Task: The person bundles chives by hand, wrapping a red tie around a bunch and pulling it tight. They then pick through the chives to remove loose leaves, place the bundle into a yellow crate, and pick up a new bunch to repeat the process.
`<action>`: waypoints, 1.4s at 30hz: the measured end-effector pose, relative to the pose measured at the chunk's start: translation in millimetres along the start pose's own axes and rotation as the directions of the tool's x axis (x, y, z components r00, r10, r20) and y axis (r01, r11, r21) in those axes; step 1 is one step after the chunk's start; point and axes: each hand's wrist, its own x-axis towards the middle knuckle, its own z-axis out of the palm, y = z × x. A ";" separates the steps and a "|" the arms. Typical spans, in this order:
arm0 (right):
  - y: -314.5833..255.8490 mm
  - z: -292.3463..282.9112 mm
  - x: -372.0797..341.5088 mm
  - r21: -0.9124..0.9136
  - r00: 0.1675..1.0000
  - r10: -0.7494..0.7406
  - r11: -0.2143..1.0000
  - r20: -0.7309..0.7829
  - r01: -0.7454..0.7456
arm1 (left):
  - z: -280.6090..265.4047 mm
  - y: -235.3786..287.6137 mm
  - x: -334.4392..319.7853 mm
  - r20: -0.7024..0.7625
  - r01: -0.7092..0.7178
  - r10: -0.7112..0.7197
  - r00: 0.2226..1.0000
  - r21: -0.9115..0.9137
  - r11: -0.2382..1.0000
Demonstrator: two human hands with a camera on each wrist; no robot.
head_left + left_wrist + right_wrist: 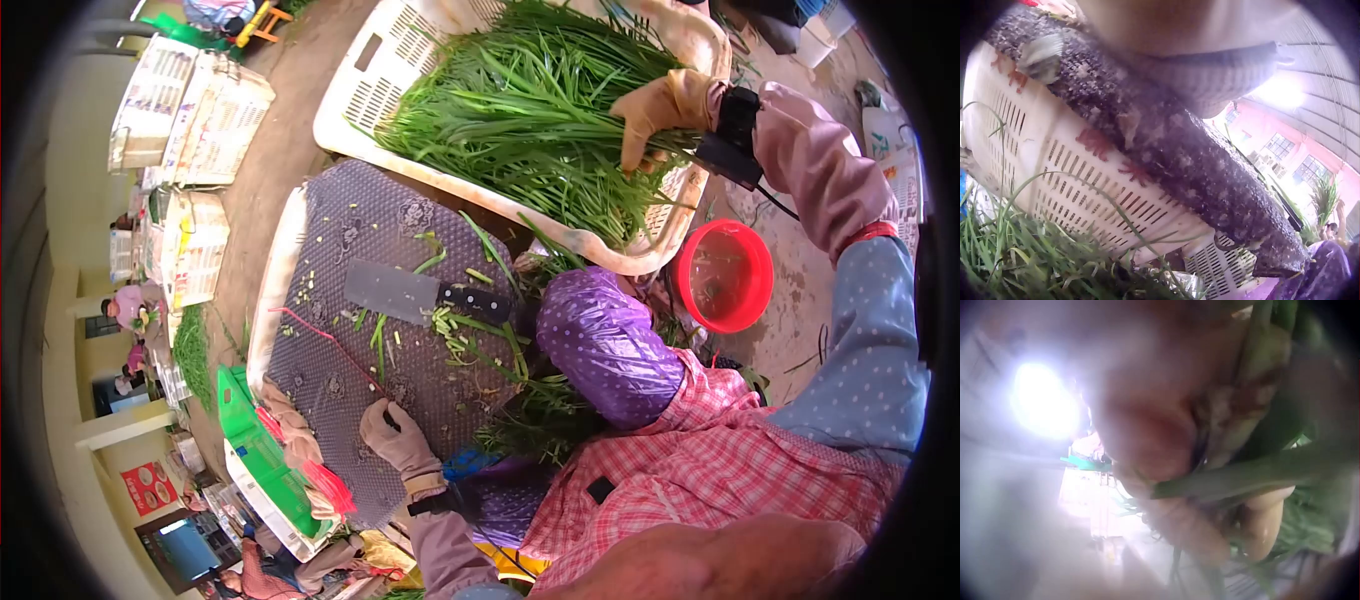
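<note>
In the head view, the gloved right hand (668, 108) grips long green leaves (500, 120) at the right end of a white crate (690, 45). The right wrist view has its blurred fingers (1188, 531) curled round some leaf blades (1241, 478). The gloved left hand (403, 447) rests at the lower edge of a grey patterned board (330, 230), fingers loosely curled. One end of a thin red string (325, 335) lies by its fingertips; nothing clear shows inside the hand. A cleaver (395, 292) lies flat on the board among cut green bits, beyond the left hand.
Right of the crate stands a red bucket (725, 275). A purple spotted sleeve or cover (610, 345) is between bucket and board. Below left of the board is a green-lined crate (262, 465); stacked white crates (215, 120) stand at upper left. Grass-like leaves (1035, 256) lie below the board's side.
</note>
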 end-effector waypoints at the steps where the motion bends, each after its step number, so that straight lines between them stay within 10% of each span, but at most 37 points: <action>1: 0.8 -1.2 -7.3 0.014 0.998 0.009 1.000 -0.066 -0.008 | 1.7 -2.3 0.3 0.001 -0.011 0.011 1.000 -0.019 1.000; 5: -21.8 8.7 -46.5 -0.160 0.994 0.103 0.981 -0.046 -0.109 | 3.3 -11.9 -0.1 0.043 -0.039 0.040 0.998 -0.029 0.999; 12: -48.5 55.0 -129.7 0.090 0.947 -0.299 0.946 -0.119 0.310 | -45.3 7.6 -6.8 0.185 0.007 0.034 0.982 -0.220 0.976; 15: -63.6 89.3 -140.8 0.101 0.884 -0.462 0.878 -0.078 0.468 | -77.1 29.8 -10.3 0.052 -0.090 0.087 0.995 0.065 0.994; 16: -68.4 107.5 -139.6 0.140 0.861 -0.499 0.850 -0.098 0.508 | -82.2 44.6 -12.5 0.104 0.015 0.005 0.995 -0.193 0.981; 18: -79.2 145.2 -123.6 0.250 0.831 -0.556 0.801 -0.027 0.545 | -92.2 78.5 -15.5 0.331 0.274 -0.039 0.943 -0.705 0.654; 21: -89.1 246.4 -50.3 0.400 0.745 -0.657 0.717 0.116 0.571 | -59.2 111.1 -22.4 0.548 0.520 0.087 0.832 -0.715 -0.467; 22: -84.5 268.3 -35.0 0.399 0.750 -0.646 0.730 0.138 0.555 | -41.6 110.6 -24.8 0.357 0.365 0.111 0.927 -0.929 -0.059; 24: -73.4 311.2 -13.2 0.351 0.757 -0.641 0.742 0.124 0.571 | -48.0 127.2 -33.0 0.344 0.293 0.128 0.930 -0.906 0.306; 26: -54.6 341.1 -11.3 0.137 0.696 -0.716 0.696 0.060 0.705 | -45.7 142.0 -38.5 0.682 0.567 0.103 0.724 -0.504 -0.652; 27: -42.3 352.6 9.9 -0.120 0.577 -0.817 0.572 0.007 0.811 | -39.1 135.3 -51.5 0.797 0.655 0.069 0.600 -0.440 -0.615; 29: -15.4 372.7 45.5 -0.469 0.637 -0.771 0.575 -0.034 0.671 | -40.1 137.7 -63.0 0.817 0.660 -0.056 0.573 -0.502 -0.559; 33: -6.4 384.1 20.4 -0.418 0.567 -0.823 0.526 -0.032 0.741 | -50.5 124.9 -86.5 0.855 0.686 -0.072 0.514 -0.460 -0.564; 35: -12.5 380.6 0.5 -0.419 0.716 -0.697 0.661 -0.035 0.623 | -57.6 122.4 -94.9 0.865 0.716 -0.043 0.499 -0.440 -0.541; 37: -8.8 382.2 -14.8 -0.259 0.725 -0.674 0.733 -0.144 0.629 | -64.9 122.2 -101.1 0.870 0.770 -0.109 0.481 -0.479 -0.421; 39: -11.7 372.3 -21.2 0.196 0.893 -0.402 0.910 0.201 0.365 | -70.9 124.2 -107.8 0.866 0.828 -0.145 0.479 -0.500 -0.251; 42: -4.8 385.3 -1.5 0.651 0.791 -0.573 0.688 0.214 0.321 | -57.3 134.8 -130.6 0.783 0.794 -0.141 0.606 -0.585 0.165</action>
